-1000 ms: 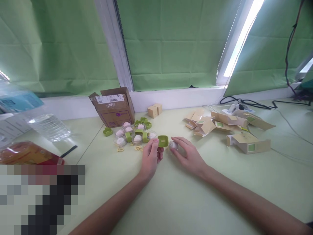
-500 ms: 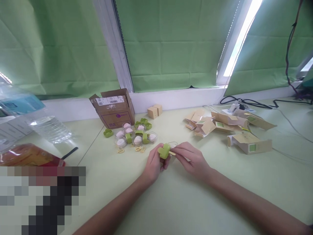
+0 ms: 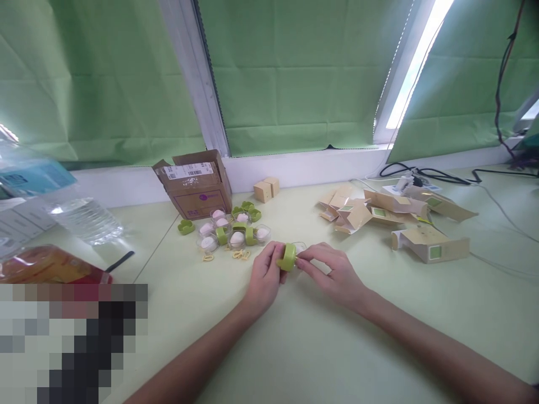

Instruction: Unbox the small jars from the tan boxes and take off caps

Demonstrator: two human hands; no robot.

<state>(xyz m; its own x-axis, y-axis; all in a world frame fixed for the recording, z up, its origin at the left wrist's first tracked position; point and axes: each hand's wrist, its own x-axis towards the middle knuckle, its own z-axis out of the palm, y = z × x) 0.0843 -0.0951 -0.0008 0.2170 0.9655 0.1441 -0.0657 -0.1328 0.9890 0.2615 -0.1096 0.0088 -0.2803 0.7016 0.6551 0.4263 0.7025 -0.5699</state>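
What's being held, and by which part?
The left grip holds a green piece by its left side; what the right grip pinches cannot be told.

Daylight glows softly through the green blinds (image 3: pixel 295 84), leaving the room evenly lit, if slightly dim. On the far right, a bare strip of window (image 3: pixel 415 73) burns out to white. The table (image 3: pixel 202 342) has a dull sheen, with faint shadow along the forearms (image 3: pixel 412 328). Glints dot the clear bottle (image 3: pixel 86 219) at left, stretched by the wide lens. Coarse pixel squares (image 3: pixel 73 345) mask the near left corner. Detail at the right hand (image 3: pixel 337 275) is soft, perhaps from motion.
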